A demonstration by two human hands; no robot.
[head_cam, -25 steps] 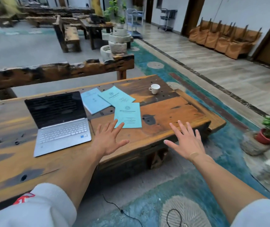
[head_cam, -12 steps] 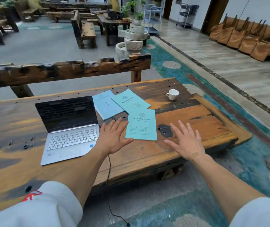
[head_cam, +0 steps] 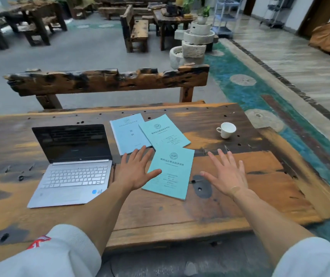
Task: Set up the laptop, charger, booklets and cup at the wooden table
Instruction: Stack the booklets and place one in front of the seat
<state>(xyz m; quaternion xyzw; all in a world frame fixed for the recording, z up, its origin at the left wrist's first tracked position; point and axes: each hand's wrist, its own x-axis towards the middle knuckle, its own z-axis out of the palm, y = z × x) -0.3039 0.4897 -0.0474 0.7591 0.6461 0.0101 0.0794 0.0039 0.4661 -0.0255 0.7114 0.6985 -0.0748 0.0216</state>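
I see both hands stretched out over the wooden table [head_cam: 240,198], palms down, holding nothing. My left hand [head_cam: 135,172] has its fingers spread, between the open laptop [head_cam: 70,166] and the nearest booklet [head_cam: 170,172], its thumb over that booklet's left edge. My right hand [head_cam: 227,175] is spread too, just right of the same booklet. 2 more booklets lie behind: a teal one [head_cam: 164,131] overlapping a pale blue one [head_cam: 129,133]. The white cup [head_cam: 226,130] stands upright, well apart, toward the far right. I cannot tell where the charger is. A bench [head_cam: 108,80] sits beyond the table.
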